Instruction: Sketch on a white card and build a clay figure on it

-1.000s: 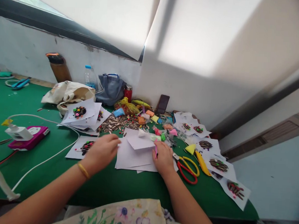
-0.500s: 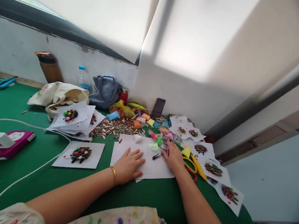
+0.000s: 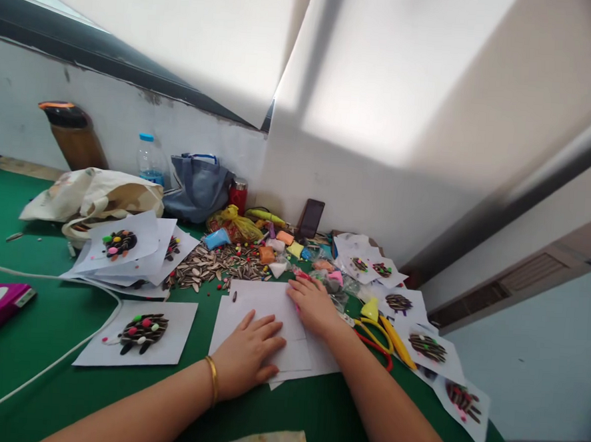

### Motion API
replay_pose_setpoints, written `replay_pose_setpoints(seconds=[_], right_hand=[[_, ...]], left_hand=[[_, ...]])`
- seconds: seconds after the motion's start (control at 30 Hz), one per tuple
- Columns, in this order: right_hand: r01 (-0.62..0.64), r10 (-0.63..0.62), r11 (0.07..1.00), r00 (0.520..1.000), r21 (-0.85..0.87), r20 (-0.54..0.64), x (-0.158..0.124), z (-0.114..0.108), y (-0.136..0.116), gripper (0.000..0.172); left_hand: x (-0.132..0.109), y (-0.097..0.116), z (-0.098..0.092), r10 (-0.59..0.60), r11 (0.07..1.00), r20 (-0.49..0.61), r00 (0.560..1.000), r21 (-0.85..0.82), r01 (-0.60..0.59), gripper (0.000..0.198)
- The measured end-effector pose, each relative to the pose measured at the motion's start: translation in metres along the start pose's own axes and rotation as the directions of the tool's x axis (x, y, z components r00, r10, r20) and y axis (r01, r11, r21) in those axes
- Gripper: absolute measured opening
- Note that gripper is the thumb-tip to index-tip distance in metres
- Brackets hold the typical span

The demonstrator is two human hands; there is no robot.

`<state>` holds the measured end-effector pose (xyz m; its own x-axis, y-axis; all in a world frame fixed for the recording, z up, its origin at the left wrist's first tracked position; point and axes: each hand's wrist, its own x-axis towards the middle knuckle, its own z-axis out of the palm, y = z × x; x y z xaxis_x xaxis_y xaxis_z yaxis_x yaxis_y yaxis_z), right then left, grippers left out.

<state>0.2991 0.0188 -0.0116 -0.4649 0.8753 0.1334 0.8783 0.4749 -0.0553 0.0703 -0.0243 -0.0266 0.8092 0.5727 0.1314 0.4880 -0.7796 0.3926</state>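
Note:
White paper sheets (image 3: 291, 362) lie overlapped on the green table before me. My left hand (image 3: 250, 351), with a gold bangle at the wrist, rests flat on them with its fingers spread. Across the sheets' upper right part lies my right hand (image 3: 315, 307), its fingers stretched out and palm down. A speck of pink shows beneath it; what it is I cannot make out. One sunflower seed (image 3: 235, 297) sits at the paper's upper left. Scissors with yellow and red handles (image 3: 379, 339) are beside my right wrist.
Striped seeds (image 3: 200, 265) and small clay packets (image 3: 267, 254) are heaped behind the paper. Left stands a sheet with a seed hedgehog (image 3: 143, 332), near a white cable (image 3: 66, 367). More decorated sheets (image 3: 449, 364) line the right edge. A phone (image 3: 310, 218) leans on the wall.
My right hand has moved left onto the sheets. The clay lumps at the paper's upper right are off it, and the black marker no longer shows. The view has shifted slightly right.

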Motion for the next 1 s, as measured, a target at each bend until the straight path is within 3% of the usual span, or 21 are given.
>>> replay_pose_setpoints(seconds=[0.1,0.17,0.23,0.3,0.47,0.57,0.7,0.87,1.0], right_hand=[[-0.007,-0.008,0.992,0.993,0.129,0.117,0.001,-0.017,0.028,0.067],[0.033,-0.081,0.965,0.981,0.261,0.175,0.01,-0.032,0.051,0.068],[-0.064,0.039,0.957,0.995,0.283,0.091,0.03,-0.043,0.076,0.054],[-0.257,0.271,0.957,0.958,0.133,-0.097,0.059,-0.048,0.103,0.051],[-0.403,0.403,0.914,0.886,0.051,-0.227,0.133,-0.035,0.152,0.047],[-0.428,0.419,0.904,0.871,0.026,-0.256,0.163,-0.022,0.164,0.043],[-0.452,0.438,0.892,0.853,0.019,-0.284,0.184,-0.011,0.173,0.04],[-0.474,0.461,0.88,0.837,0.031,-0.293,0.183,-0.016,0.181,0.039],[-0.448,0.439,0.893,0.855,0.034,-0.276,0.179,-0.023,0.182,0.038]], left_hand=[[0.0,0.001,-0.003,-0.006,1.0,0.011,1.0,-0.018,0.006,0.046],[0.001,0.003,-0.006,-0.028,0.999,0.03,0.999,-0.021,0.029,0.045],[0.003,0.006,-0.01,-0.057,0.998,0.055,0.997,-0.013,0.057,0.047],[0.004,0.007,-0.014,-0.058,0.998,0.086,0.995,-0.02,0.06,0.05],[0.005,0.002,-0.016,-0.058,0.996,0.137,0.989,-0.054,0.066,0.057],[0.004,-0.003,-0.011,-0.054,0.995,0.135,0.989,-0.074,0.065,0.06],[0.003,-0.007,-0.005,-0.052,0.994,0.131,0.99,-0.088,0.064,0.063],[0.004,-0.005,-0.007,-0.059,0.993,0.147,0.987,-0.092,0.073,0.062],[0.006,-0.002,-0.011,-0.073,0.992,0.145,0.987,-0.089,0.086,0.061]])
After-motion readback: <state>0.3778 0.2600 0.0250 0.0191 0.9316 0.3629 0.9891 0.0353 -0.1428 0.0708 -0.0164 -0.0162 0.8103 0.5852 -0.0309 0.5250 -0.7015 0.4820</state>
